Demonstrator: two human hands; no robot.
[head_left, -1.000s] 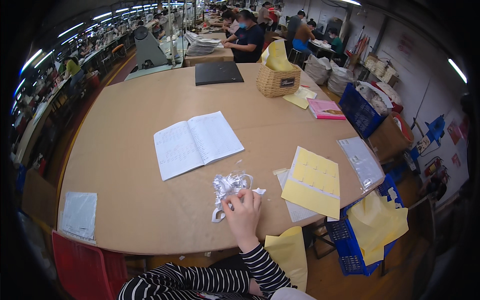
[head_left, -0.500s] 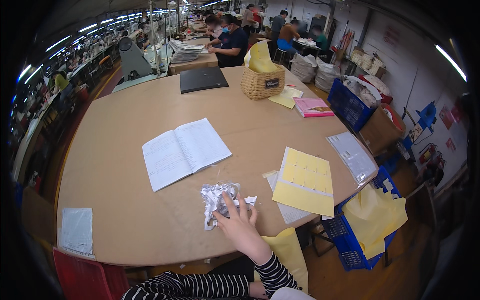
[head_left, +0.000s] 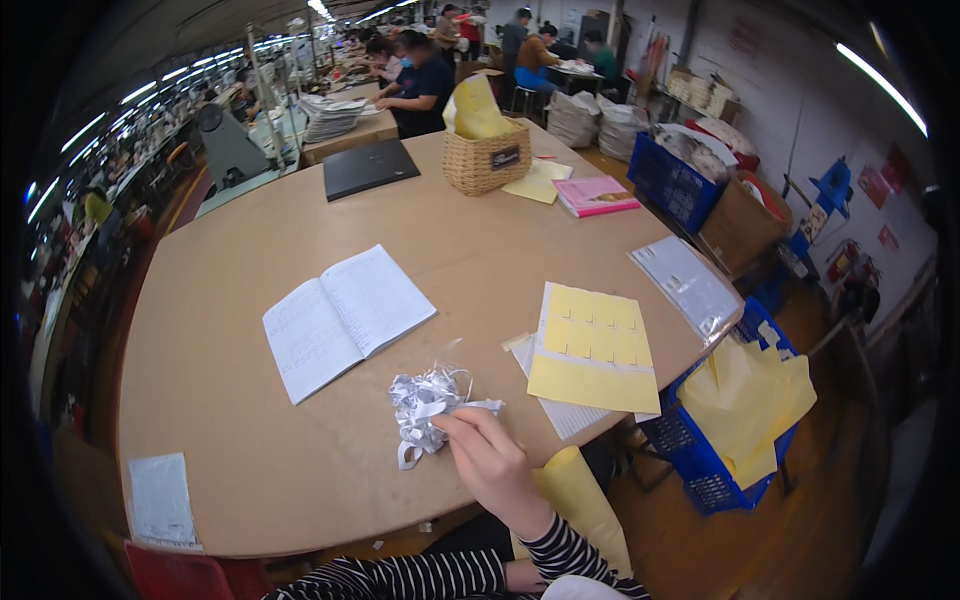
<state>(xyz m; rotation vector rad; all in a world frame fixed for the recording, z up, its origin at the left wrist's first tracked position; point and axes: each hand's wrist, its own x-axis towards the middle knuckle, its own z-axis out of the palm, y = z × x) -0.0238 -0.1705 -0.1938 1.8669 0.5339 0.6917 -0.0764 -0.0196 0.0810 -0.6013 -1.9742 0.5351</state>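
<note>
My right hand [head_left: 490,465] reaches over the near part of the table, thumb and fingers pinched together at the edge of a loose pile of white paper strips [head_left: 415,400]. A strip lies at its fingertips. My left forearm in a black-and-white striped sleeve crosses low in the picture; its hand is hidden behind the right forearm. Beyond the pile lies an open notebook [head_left: 350,318] with handwritten pages. Right of my hand, a yellow sheet [head_left: 592,345] with rows of small marks rests on white papers. Another yellow sheet [head_left: 575,500] hangs near my lap.
A wicker basket [head_left: 480,162] holding yellow paper, a black flat case [head_left: 370,170] and a pink book [head_left: 597,195] stand farther back. Plastic sleeves lie at the table's right and left edges. A blue crate [head_left: 690,450] with yellow paper is at right. Several people work beyond.
My right hand's spread fingers have drawn together into a pinch at the paper strips. The whole view has shifted slightly; the other table items stay in place.
</note>
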